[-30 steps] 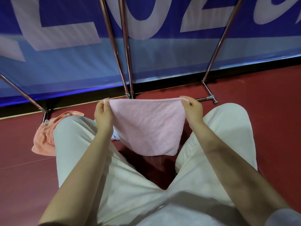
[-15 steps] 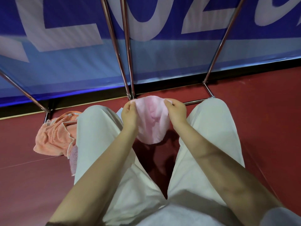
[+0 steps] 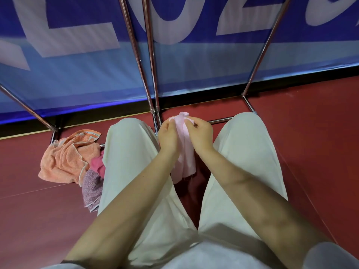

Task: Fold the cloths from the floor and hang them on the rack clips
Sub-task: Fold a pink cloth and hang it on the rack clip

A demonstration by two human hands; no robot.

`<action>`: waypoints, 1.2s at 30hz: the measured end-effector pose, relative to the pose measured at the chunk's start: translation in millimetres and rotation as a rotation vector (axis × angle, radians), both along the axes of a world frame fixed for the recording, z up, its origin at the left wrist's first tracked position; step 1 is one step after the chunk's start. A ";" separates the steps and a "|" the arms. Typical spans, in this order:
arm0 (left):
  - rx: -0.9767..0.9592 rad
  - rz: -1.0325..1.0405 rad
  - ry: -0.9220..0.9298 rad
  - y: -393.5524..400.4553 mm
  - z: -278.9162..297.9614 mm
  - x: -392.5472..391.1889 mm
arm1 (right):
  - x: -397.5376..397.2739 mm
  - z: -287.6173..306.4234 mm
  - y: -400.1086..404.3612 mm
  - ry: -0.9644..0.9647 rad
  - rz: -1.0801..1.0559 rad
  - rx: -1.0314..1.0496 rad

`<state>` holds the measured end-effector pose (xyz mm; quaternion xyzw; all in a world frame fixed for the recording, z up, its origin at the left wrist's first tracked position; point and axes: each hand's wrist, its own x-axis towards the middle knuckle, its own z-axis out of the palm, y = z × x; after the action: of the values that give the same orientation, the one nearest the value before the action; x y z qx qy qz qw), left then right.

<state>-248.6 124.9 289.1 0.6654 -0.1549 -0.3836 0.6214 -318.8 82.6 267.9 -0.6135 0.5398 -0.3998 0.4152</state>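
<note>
A pale pink cloth (image 3: pixel 185 152) hangs folded into a narrow strip between my knees. My left hand (image 3: pixel 168 136) and my right hand (image 3: pixel 200 135) pinch its top edge side by side, almost touching. More cloths lie on the red floor to my left: an orange towel (image 3: pixel 66 158), a deep pink cloth (image 3: pixel 97 164) and a mauve cloth (image 3: pixel 92 188), partly hidden by my left leg. The metal rack's legs (image 3: pixel 153 90) rise just beyond my hands. No clips are in view.
I squat in cream trousers (image 3: pixel 128 156) on a red floor (image 3: pixel 310 133). The rack's base bars (image 3: pixel 250 106) run along the floor in front of my knees. A blue and white banner (image 3: pixel 194 65) stands close behind the rack.
My hands have come together from wide apart, folding the spread pink cloth in half and then into a narrow hanging strip. My view shifted slightly, showing more of the floor pile.
</note>
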 end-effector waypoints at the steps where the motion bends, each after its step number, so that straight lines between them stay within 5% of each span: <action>1: -0.015 -0.001 -0.004 0.2 0.6 -1.3 | -0.5 -0.1 1.1 -0.002 -0.008 -0.021; 16: -0.094 -0.066 0.111 3.3 2.0 2.9 | -1.8 28.2 14.3 -0.256 0.161 0.108; 30: 0.007 -0.096 0.250 0.8 -0.6 13.6 | -17.0 16.3 -7.6 0.191 0.269 -0.372; 36: -0.036 -0.011 0.266 2.8 2.6 19.8 | -18.1 24.3 -6.6 0.115 0.278 -0.346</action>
<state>-228.7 127.7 291.7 0.5966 -0.0814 -0.4691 0.6461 -336.9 76.1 292.2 -0.7659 0.3962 -0.3895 0.3235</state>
